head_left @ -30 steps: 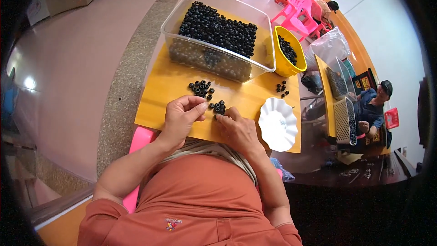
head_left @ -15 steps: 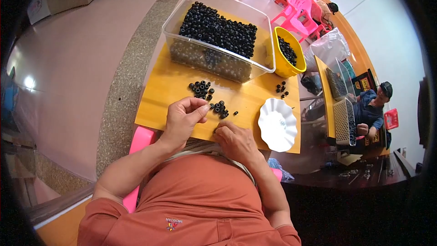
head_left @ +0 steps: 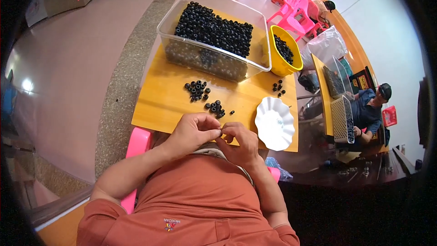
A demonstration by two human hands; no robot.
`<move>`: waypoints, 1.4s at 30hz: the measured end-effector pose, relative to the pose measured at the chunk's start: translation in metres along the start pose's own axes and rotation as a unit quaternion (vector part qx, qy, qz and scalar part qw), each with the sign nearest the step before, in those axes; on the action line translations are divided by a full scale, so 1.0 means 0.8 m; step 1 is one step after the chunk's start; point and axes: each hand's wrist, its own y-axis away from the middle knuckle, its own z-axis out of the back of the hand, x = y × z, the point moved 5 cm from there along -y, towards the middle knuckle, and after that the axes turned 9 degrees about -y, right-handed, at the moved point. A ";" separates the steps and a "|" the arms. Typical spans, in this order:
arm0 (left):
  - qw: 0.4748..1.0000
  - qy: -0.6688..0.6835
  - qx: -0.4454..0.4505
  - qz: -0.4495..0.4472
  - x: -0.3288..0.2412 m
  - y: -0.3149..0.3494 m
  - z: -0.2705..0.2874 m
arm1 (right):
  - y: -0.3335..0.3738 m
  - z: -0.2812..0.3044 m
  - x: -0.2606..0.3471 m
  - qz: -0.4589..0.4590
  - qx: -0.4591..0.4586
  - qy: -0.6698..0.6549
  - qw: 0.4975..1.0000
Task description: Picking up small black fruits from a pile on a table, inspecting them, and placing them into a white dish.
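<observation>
My left hand (head_left: 193, 133) and my right hand (head_left: 240, 142) meet fingertip to fingertip over the table's near edge. Left thumb and forefinger pinch what looks like a small black part, mostly hidden by the fingers. The right fingers are curled closed against it, and whatever they grip is covered. Just beyond the hands lies a small pile of black hollow round parts (head_left: 215, 108), with a second pile (head_left: 197, 90) farther off to the left. A single black part (head_left: 232, 112) sits apart. To the right of my hands rests a white scalloped dish (head_left: 275, 125).
A clear plastic bin (head_left: 214, 57) of black parts stands at the table's far side, beside a yellow tub (head_left: 287, 68) holding more. Several loose parts (head_left: 278, 86) lie before the tub. Rightward, another person (head_left: 368, 109) sits by a white perforated basket (head_left: 339, 120).
My left hand has come toward me and rightward from beside the near pile. My right hand has risen slightly, and the fingertips of both hands now meet.
</observation>
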 end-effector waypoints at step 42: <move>0.977 0.180 0.077 0.089 0.004 0.001 -0.011 | 0.004 0.009 -0.011 -0.101 0.027 -0.192 0.976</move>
